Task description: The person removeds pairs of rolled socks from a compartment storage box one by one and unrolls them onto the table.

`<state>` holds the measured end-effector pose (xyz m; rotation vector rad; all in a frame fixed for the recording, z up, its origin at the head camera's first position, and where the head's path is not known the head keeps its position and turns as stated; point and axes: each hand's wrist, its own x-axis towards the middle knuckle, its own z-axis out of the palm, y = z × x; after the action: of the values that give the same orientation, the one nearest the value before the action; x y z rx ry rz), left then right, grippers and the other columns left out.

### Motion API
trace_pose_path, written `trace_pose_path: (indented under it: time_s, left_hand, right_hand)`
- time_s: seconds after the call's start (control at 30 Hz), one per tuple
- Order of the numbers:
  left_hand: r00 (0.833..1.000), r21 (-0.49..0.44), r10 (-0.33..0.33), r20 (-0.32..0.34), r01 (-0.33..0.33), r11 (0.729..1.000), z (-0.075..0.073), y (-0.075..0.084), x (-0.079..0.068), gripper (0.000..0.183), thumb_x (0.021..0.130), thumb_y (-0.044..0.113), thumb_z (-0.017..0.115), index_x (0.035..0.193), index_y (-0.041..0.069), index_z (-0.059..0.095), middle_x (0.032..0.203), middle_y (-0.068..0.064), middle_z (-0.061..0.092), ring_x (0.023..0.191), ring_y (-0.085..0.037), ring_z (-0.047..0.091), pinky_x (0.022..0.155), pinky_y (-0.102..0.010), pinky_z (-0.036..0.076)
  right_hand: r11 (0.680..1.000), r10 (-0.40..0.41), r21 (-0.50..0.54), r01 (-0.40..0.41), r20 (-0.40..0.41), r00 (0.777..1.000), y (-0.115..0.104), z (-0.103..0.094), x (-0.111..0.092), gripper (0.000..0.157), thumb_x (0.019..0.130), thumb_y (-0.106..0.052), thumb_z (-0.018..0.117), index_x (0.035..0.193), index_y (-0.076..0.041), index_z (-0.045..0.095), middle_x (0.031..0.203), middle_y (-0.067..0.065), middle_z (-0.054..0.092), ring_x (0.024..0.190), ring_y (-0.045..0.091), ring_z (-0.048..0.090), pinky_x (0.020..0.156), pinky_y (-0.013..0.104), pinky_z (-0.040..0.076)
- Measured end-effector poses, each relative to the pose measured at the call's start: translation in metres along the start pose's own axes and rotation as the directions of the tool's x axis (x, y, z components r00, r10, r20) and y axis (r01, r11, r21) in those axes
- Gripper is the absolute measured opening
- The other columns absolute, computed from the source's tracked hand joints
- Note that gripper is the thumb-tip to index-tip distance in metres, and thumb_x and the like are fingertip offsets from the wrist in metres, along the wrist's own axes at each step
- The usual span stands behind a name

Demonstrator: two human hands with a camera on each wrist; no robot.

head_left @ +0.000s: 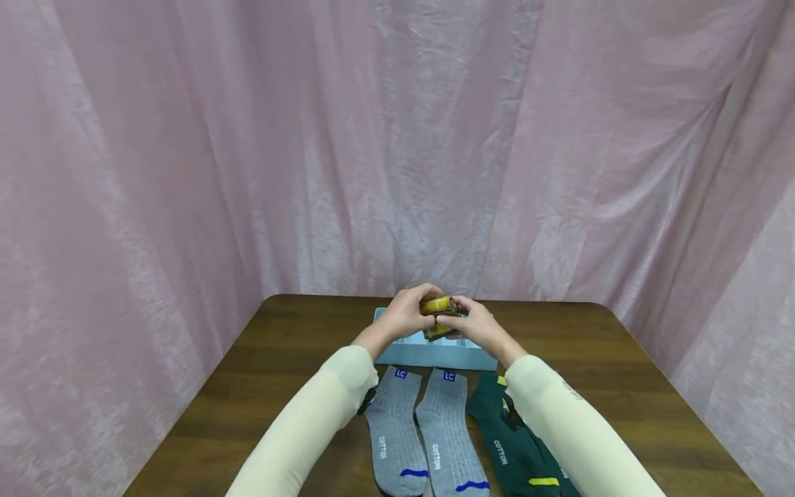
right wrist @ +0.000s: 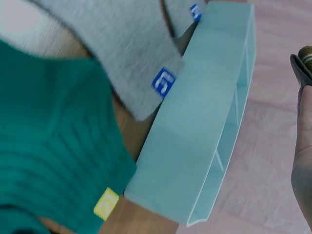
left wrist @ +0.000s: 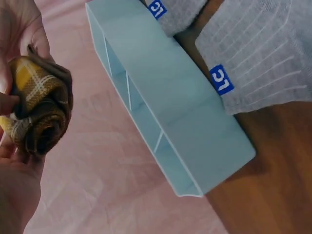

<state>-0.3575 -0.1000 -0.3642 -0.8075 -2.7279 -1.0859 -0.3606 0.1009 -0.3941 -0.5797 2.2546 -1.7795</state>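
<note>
Above the light-blue divided box (head_left: 435,356), my left hand (head_left: 406,312) and right hand (head_left: 477,326) hold a rolled plaid cloth (head_left: 439,306) between them, fingers and thumbs curled round its two sides. Its yellow and brown checks and spiral end show in the left wrist view, where the roll (left wrist: 41,100) has a dark edge strip. Only a corner of the cloth enters the right wrist view, beside part of a hand (right wrist: 303,156). White-edged dividers split the box, whose near wall faces me.
Two grey socks (head_left: 397,428) with blue tags lie flat on the wooden table (head_left: 248,386), in front of the box. To their right are dark green socks (head_left: 506,442) with yellow marks, partly under my right forearm. A pink curtain (head_left: 348,152) hangs behind the table.
</note>
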Motion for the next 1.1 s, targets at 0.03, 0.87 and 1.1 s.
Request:
trace_pose_path:
  time_s: [0.03, 0.87, 1.1]
  left_hand:
    - [1.000, -0.045, -0.016, -0.001, 0.016, 0.999, -0.001, -0.002, -0.002, 0.044, 0.092, 0.011, 0.069, 0.134, 0.016, 0.057, 0.123, -0.002, 0.064, 0.099, -0.016, 0.062, 0.079, -0.031, 0.053]
    - [0.920, -0.687, -0.358, 0.160, 0.364, 0.628, -0.032, -0.061, -0.088, 0.052, 0.102, 0.025, 0.057, 0.146, 0.002, 0.044, 0.134, -0.017, 0.054, 0.111, -0.025, 0.061, 0.092, -0.045, 0.052]
    - [0.903, -0.678, -0.389, 0.181, 0.401, 0.616, -0.041, -0.075, -0.120, 0.057, 0.100, 0.028, 0.062, 0.147, 0.002, 0.043, 0.132, -0.017, 0.054, 0.110, -0.025, 0.060, 0.091, -0.044, 0.053]
  right_hand:
    - [1.000, 0.004, 0.027, -0.003, -0.004, 1.000, -0.001, 0.002, 0.001, 0.061, 0.095, -0.024, 0.069, 0.147, -0.007, 0.042, 0.142, 0.021, 0.045, 0.108, 0.033, 0.064, 0.092, 0.050, 0.052]
    - [0.954, 0.077, 0.283, -0.104, 0.105, 0.991, -0.012, 0.087, -0.003, 0.061, 0.100, -0.032, 0.061, 0.150, -0.004, 0.039, 0.143, 0.021, 0.046, 0.124, 0.034, 0.054, 0.098, 0.048, 0.048]
    - [0.971, 0.126, 0.196, -0.140, 0.080, 0.989, -0.014, 0.120, -0.006, 0.056, 0.099, -0.032, 0.063, 0.143, 0.000, 0.048, 0.130, 0.016, 0.058, 0.110, 0.025, 0.062, 0.090, 0.043, 0.053]
